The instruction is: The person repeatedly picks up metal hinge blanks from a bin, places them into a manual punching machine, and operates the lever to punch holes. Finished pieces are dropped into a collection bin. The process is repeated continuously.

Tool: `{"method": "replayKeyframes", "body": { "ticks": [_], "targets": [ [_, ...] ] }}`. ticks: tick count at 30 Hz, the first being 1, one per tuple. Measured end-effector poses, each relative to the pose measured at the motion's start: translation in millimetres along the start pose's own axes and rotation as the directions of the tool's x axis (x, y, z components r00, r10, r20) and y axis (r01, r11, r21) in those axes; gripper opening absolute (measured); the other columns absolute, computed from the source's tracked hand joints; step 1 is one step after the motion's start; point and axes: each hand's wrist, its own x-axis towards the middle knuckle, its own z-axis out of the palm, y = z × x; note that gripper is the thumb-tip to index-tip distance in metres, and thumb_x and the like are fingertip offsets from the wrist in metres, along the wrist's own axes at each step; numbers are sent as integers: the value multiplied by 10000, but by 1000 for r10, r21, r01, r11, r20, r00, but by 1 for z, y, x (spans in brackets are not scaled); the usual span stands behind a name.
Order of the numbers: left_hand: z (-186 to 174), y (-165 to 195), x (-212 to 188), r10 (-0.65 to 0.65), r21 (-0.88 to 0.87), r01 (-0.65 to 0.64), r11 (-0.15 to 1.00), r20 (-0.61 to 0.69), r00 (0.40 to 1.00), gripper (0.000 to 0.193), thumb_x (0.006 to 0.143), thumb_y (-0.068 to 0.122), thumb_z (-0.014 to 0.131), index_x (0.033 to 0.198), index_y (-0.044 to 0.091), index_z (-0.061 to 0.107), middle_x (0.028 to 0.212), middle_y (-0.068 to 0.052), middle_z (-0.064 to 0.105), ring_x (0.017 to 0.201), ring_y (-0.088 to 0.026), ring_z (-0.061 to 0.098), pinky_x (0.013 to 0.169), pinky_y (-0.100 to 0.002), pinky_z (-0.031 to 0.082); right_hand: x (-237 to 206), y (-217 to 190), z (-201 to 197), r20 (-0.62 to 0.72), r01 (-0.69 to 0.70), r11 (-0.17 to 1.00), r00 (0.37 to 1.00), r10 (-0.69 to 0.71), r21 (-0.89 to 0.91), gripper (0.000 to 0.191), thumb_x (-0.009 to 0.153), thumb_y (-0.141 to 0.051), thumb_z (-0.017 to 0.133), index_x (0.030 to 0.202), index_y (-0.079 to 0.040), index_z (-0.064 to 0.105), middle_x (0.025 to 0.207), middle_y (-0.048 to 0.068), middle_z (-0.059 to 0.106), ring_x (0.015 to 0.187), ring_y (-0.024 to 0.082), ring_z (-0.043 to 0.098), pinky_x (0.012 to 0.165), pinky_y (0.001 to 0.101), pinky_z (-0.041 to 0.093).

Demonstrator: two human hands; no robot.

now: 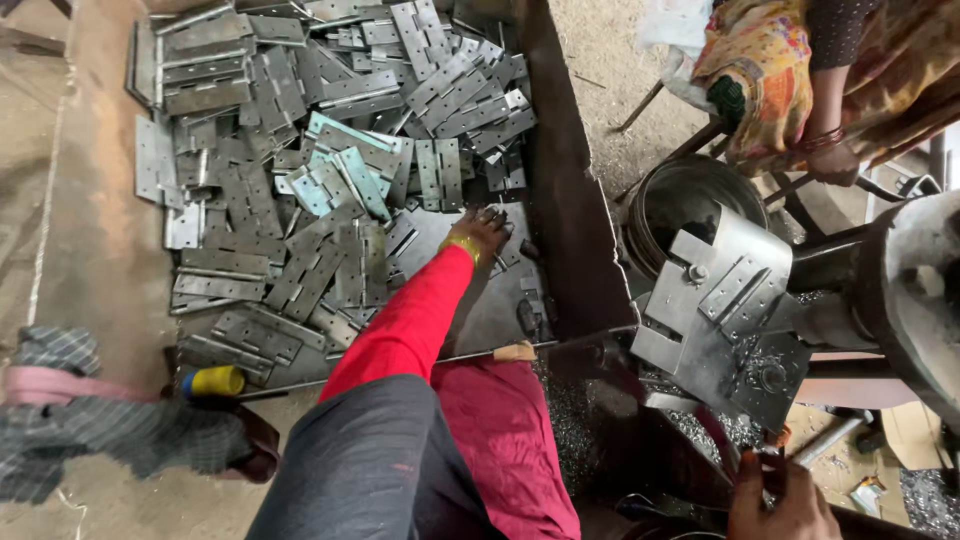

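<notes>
Reaching left hand (482, 228) near tray edge (560, 200)

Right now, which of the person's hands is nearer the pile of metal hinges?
Left. The left hand reaches into the tray, touching the pile of metal hinges at its edge. The right hand is far off, low beside the machine.

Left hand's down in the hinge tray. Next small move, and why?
Probably close the fingers on one hinge and lift it clear. The left hand rests on the heap of metal hinges in the tray, with no piece visibly lifted yet, while the right hand waits low by the press fixture.
</notes>
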Motion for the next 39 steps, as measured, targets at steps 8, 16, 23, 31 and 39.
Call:
{"method": "replayKeyframes", "body": {
  "ticks": [8,16,23,31,39],
  "targets": [
    [-10,35,-61,-569,-481,550,683,121,813,364,737,200,813,1069,87,714,1055,-184,712,1040,-394,666,902,-476,527,-10,-40,-18,124,53,990,992,-37,-129,267,999,-279,718,1129,-48,746,907,147,765,786,277,756,746,401,599],
    [-49,132,-176,-672,-929,255,268,10,741,301,764,159,842,985,10,703,831,-135,750,743,-234,706,713,-367,549,-54,-177,135,464,-380,397,874,-141,835,372,949,-108,700,1289,4,601,1013,53,723,857,106,656,759,283,560],
    [-56,188,-196,-407,-972,61,-227,152,901,252,810,99,810,1033,8,736,897,-43,752,782,-99,663,723,-283,546,-68,-143,126,558,-607,-322,795,-241,727,401,944,-2,715,1298,42,532,1119,58,712,992,146,705,876,335,586],
    [-65,333,-26,-383,-991,99,91,57,922,427,791,-3,631,1206,-44,721,1044,-196,801,968,-277,757,818,-374,567,7,-48,-38,-57,110,994,992,-110,-3,714,846,-351,762,1386,23,481,1074,260,677,930,455,672,723,510,540],
    [-98,392,-35,-129,-362,16,932,-291,948,616,930,131,567,1472,-147,472,1426,-286,555,1248,-400,541,1050,-402,442,-54,12,-8,435,-48,982,892,125,-184,488,957,-341,559,1395,-138,489,1069,200,701,929,431,706,809,538,554]
  ]
}}
